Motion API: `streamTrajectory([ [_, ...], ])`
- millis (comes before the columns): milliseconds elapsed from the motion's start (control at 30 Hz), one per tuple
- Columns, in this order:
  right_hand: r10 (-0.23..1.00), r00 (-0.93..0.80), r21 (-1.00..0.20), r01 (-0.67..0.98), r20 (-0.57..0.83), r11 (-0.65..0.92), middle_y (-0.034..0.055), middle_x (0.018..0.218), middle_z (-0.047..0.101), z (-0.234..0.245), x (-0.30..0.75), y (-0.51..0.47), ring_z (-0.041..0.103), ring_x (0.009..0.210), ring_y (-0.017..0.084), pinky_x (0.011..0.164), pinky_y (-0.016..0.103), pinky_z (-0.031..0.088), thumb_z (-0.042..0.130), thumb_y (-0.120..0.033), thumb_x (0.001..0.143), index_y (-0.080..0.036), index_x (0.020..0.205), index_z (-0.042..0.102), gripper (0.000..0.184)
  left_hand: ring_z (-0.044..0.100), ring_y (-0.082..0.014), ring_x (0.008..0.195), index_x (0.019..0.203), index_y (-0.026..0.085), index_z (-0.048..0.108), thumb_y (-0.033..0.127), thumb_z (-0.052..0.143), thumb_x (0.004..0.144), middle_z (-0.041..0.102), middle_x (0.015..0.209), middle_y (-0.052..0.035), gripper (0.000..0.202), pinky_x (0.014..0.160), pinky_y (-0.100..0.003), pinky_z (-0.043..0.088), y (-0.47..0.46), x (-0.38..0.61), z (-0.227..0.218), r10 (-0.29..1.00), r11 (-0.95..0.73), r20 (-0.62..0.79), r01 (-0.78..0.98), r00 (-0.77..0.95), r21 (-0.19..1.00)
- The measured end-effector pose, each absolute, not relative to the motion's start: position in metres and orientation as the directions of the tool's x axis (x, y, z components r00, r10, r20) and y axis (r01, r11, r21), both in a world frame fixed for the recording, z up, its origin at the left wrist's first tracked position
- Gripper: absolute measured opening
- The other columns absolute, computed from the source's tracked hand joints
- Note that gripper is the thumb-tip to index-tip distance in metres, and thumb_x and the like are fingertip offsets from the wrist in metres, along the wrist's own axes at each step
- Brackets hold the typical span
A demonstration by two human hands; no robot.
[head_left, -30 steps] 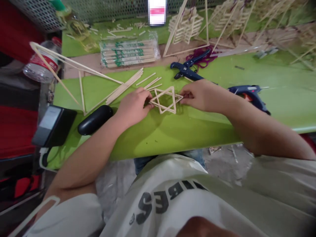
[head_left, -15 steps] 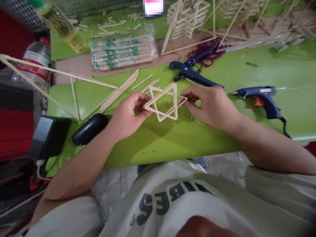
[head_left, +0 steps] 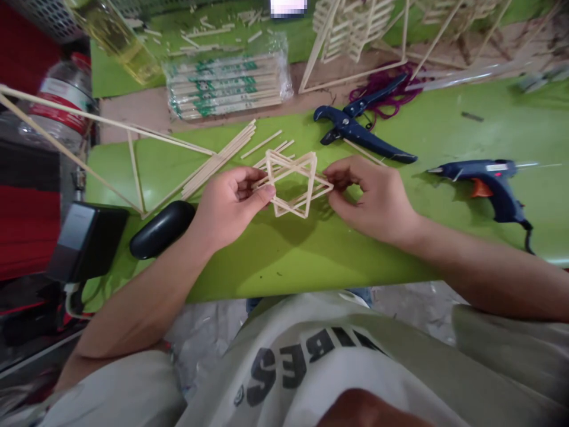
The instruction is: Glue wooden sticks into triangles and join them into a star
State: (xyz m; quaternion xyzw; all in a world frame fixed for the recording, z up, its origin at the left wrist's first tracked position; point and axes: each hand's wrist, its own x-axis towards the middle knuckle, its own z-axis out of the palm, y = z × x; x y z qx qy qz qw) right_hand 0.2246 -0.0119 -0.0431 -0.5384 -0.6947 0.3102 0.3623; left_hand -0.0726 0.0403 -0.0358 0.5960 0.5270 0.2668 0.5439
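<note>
A six-pointed star frame (head_left: 310,190) made of thin pale wooden sticks is held over the green table (head_left: 311,261). My left hand (head_left: 235,204) pinches its left point, the thumb lying on top of the sticks. At the opposite point, the fingertips of my right hand (head_left: 368,198) close on the star's tip. Behind my left hand lie a bundle of loose sticks (head_left: 224,157) and a few shorter sticks (head_left: 262,144). Beyond my right hand rests a dark blue ratchet cutter (head_left: 362,133).
A blue glue gun (head_left: 493,178) with an orange trigger lies at right. Wrapped chopsticks (head_left: 229,89), purple cord (head_left: 377,107) and stick structures (head_left: 351,29) stand at the back. At left are a triangular stick frame (head_left: 133,172), a black oval case (head_left: 162,230), a dark box (head_left: 91,240) and bottles (head_left: 62,98).
The star frame has tilted, so its layered sticks show apart. My left thumb has moved onto the top of its left point. The view has shifted slightly.
</note>
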Motion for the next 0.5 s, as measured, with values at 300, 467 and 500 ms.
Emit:
streamTrajectory([
  [300,0.986,-0.162,-0.892,0.449,-0.031,0.046,0.0034,0.086,0.072,-0.029,0.214,-0.017,0.057,0.071,0.019,0.059,0.038,0.044,0.082,-0.050,0.101,-0.027,0.101,0.075,0.024,0.084,-0.0253,0.093,0.122,0.022,0.084,0.058,0.092,0.096,0.086,0.107,-0.0088,0.045,0.086,-0.039,0.076,0.025,-0.063,-0.022,0.937,0.085,-0.205,0.387,0.282,0.918],
  [467,0.983,-0.181,-0.887,0.460,-0.043,0.046,0.0016,0.076,0.061,-0.028,0.216,-0.016,0.046,0.067,0.017,0.058,0.038,0.035,0.080,-0.059,0.103,-0.026,0.088,0.070,0.038,0.083,-0.0234,0.087,0.122,0.023,0.088,0.058,0.090,0.098,0.088,0.105,-0.0072,0.042,0.085,-0.037,0.075,0.016,-0.059,-0.013,0.959,-0.001,-0.123,0.439,0.254,0.898],
  [500,0.983,-0.180,-0.888,0.458,-0.042,0.046,0.0013,0.076,0.060,-0.029,0.216,-0.015,0.045,0.067,0.017,0.058,0.038,0.034,0.080,-0.061,0.102,-0.026,0.087,0.070,0.039,0.083,-0.0231,0.087,0.122,0.023,0.089,0.056,0.090,0.099,0.088,0.105,-0.0068,0.040,0.085,-0.037,0.075,0.015,-0.059,-0.013,0.961,-0.010,-0.114,0.441,0.254,0.897],
])
